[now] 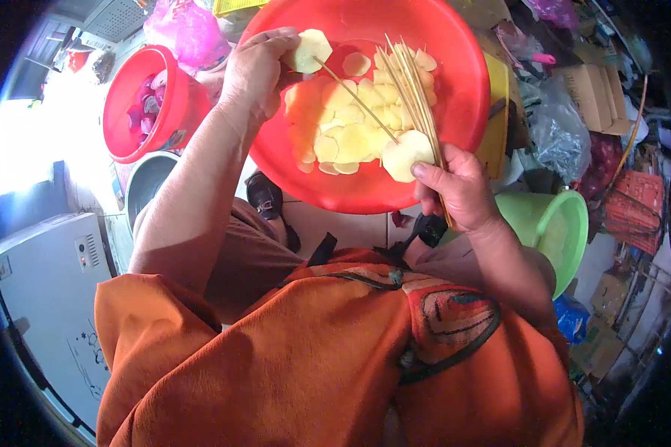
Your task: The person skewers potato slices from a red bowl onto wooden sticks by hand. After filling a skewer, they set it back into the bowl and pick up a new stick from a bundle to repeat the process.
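A large red basin (455,82) holds a heap of pale yellow potato slices (343,127). My left hand (257,71) pinches one slice (309,51) at the basin's far left side. A single thin skewer (354,97) runs from that slice toward my right hand. My right hand (458,186) sits at the basin's near right rim. It grips a bundle of bamboo skewers (414,97) that fan out over the basin, and its thumb presses another slice (406,155) against them.
A red bucket (145,100) with purple pieces stands at the left, above a grey bucket (145,182). A green bucket (555,227) and a yellow container (496,112) are on the right. A white appliance (45,298), a pink bag (190,33) and cardboard boxes (593,93) surround them.
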Available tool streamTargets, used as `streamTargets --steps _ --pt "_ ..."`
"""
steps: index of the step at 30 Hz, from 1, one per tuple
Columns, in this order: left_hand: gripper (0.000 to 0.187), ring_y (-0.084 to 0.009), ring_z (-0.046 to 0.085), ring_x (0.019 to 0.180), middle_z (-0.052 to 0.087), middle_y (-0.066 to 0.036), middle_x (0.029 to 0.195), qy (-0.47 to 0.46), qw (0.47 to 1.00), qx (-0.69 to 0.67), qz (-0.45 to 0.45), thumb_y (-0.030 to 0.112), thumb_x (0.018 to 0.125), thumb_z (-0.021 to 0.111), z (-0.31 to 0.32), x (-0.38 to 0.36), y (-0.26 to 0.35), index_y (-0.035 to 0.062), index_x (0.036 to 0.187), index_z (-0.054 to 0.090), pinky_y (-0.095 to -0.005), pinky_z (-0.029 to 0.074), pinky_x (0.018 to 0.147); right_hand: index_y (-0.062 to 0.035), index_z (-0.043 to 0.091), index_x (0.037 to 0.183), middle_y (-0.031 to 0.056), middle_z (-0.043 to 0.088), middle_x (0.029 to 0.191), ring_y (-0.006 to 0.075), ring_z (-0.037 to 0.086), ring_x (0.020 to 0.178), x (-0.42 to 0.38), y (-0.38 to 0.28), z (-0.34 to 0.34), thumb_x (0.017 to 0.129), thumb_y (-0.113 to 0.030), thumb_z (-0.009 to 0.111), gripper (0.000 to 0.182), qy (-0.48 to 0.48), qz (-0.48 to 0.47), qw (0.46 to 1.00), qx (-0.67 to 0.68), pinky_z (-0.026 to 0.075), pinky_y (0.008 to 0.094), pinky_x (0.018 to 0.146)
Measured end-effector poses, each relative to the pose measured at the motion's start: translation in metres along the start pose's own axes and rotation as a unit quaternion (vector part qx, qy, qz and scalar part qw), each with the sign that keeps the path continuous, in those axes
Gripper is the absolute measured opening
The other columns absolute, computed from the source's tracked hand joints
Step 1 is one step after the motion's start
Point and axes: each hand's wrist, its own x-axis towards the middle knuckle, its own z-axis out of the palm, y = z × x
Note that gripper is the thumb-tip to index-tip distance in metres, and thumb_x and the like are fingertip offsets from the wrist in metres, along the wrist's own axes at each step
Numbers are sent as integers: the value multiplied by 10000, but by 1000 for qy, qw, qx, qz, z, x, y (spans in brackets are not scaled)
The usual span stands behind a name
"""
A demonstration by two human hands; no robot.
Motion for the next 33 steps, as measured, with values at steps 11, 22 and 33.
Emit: streamTargets --steps 11,22,33 --pt "228 -184 646 786 637 -83 922 -199 959 91 -181 187 894 543 36 -37 -15 -6 1013 566 -291 556 699 -37 571 966 19 578 656 77 512 441 11 5 1 851 -175 598 182 30 -10 999 20 382 188 382" --pt "235 -169 609 731 619 -65 872 -90 980 83 -158 237 870 585 30 -18 -15 43 1002 580 -257 482 594 -53 569 946 9 565 645 59 498 440 18 -6 3 866 -163 576 136 57 6 998 36 351 178 368" --pt "407 -335 614 897 637 -192 945 -152 759 633 16 361 787 468 24 26 -56 40 978 629 -390 478 817 -45 566 962 15 576 650 61 513 453 26 -8 -8 876 -160 566 144 72 -10 996 50 363 176 373"
